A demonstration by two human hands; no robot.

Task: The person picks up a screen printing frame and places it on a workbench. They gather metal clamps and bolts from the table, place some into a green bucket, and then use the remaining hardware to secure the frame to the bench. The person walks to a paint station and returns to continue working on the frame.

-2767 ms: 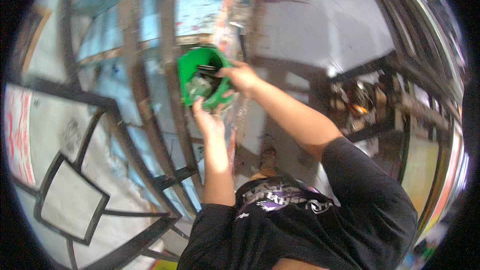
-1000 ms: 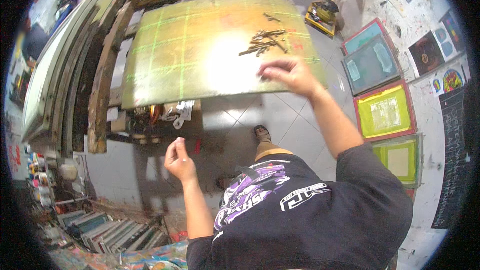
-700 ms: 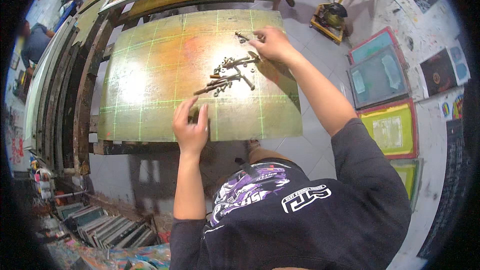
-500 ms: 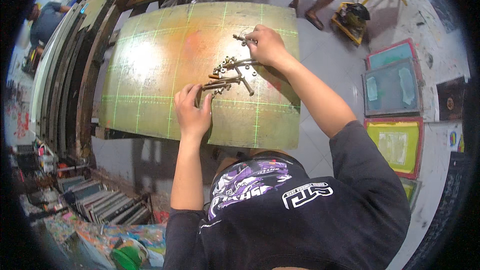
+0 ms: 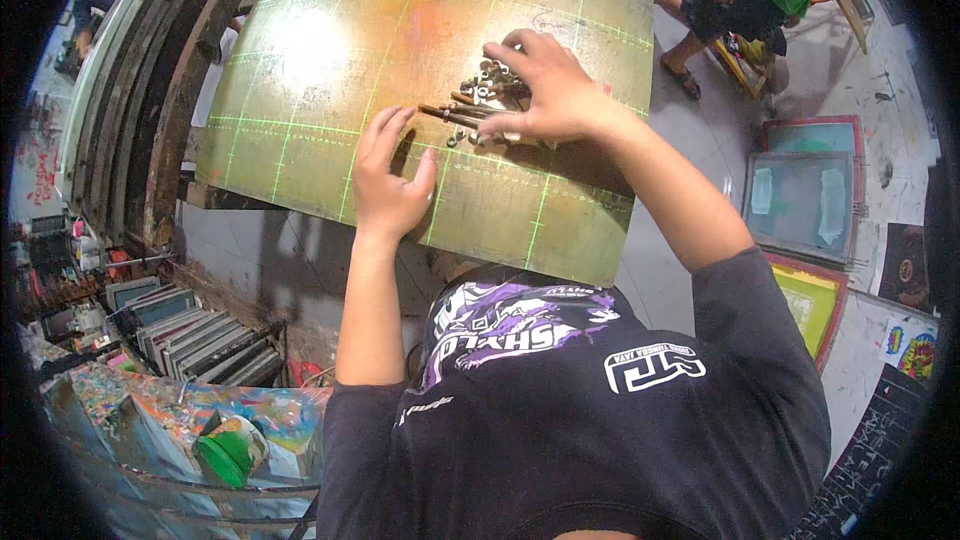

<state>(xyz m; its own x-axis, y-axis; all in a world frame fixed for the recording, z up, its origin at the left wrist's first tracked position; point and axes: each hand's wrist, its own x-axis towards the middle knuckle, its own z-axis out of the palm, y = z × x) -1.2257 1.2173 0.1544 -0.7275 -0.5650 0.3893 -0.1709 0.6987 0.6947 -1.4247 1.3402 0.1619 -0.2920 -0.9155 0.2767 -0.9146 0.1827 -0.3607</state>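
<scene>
A heap of metal bolts (image 5: 460, 116) and small nuts (image 5: 485, 77) lies on a worn yellow-green board (image 5: 300, 140) marked with bright green grid lines. My right hand (image 5: 562, 95) arches over the right side of the heap, fingers and thumb spread around it, hiding some of the pieces. At the heap's left, my left hand (image 5: 390, 180) has its fingers apart, with the fingertips close to the ends of the long bolts. Whether those fingertips touch the bolts I cannot tell.
Dark beams (image 5: 180, 90) run along the board's left side. Framed screens (image 5: 800, 200) lean at the right, and more flat frames (image 5: 210, 340) stand in a rack at lower left. Beyond the board's far right corner, another person (image 5: 745, 0) sits beside the walkway.
My right hand has come from the heap's far side nearer to me and spread over it. The bolts and nuts now lie closer together. The whole view has shifted.
</scene>
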